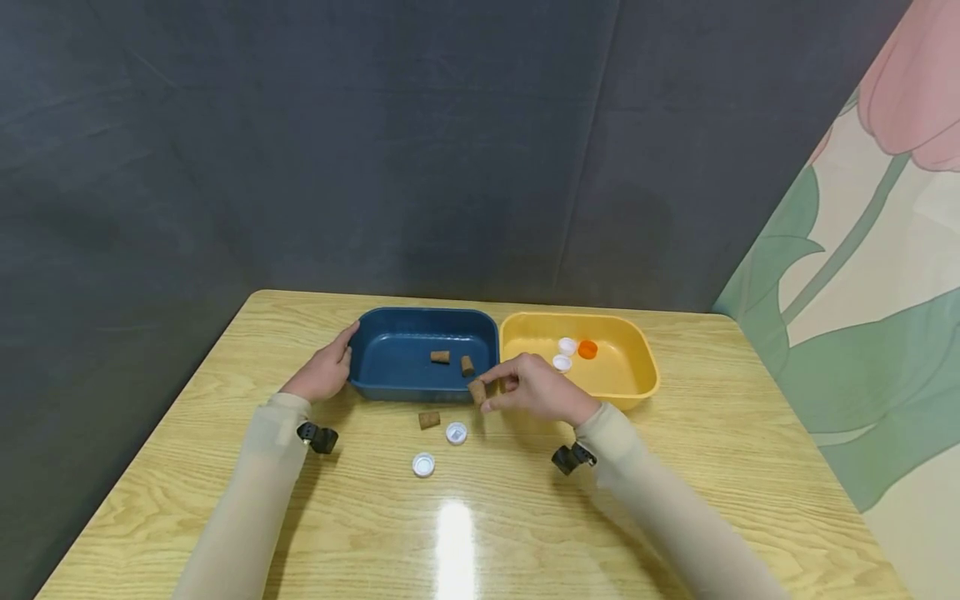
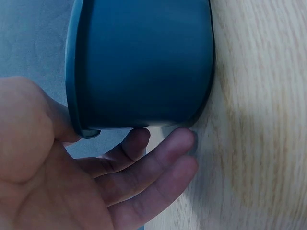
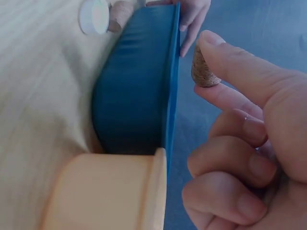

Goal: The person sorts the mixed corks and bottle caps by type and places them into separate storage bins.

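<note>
Two corks lie inside the blue tub on the desk. The right hand pinches a third cork between thumb and forefinger, right at the tub's near rim, at about 5 o'clock. The left hand rests with relaxed fingers against the tub's 9 o'clock end. One more cork and two white caps lie on the desk near the tub's 6 o'clock side.
</note>
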A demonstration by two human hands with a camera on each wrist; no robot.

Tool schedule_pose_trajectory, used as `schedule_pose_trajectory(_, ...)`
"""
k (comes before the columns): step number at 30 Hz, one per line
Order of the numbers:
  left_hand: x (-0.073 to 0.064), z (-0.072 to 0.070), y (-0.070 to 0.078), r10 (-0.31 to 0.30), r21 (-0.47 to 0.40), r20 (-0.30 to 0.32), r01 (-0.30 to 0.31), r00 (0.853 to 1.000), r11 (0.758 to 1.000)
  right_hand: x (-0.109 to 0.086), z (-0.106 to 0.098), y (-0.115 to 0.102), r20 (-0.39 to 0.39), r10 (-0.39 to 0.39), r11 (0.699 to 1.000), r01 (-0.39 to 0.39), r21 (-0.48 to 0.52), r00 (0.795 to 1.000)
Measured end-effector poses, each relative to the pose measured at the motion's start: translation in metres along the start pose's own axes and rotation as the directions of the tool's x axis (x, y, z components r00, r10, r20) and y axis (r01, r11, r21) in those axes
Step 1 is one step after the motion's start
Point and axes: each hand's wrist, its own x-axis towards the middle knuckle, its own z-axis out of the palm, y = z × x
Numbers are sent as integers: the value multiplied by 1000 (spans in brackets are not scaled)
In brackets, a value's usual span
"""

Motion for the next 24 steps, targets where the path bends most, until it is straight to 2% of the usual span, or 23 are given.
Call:
schedule_pose_trajectory(5,2,1,0,2,4,-4,-2,1000,1000,11,-11,-2,-13,39,999,-39,-10,999)
schedule_pose_trajectory(13,1,1,0,-10,-4,3,10,1000,1000,32,-24,-6,23,29,998,-28,-48,999)
schedule_pose_trajectory(19,0,1,1,-7,-18,3,7,1000,1000,49,-33,-10,16,2,996,-1,-85,1000)
schedule_pose_trajectory(24,0,0,0,-3,-23,0,3,1000,1000,66,-40,-14,21,13,991,-10,-137,1000)
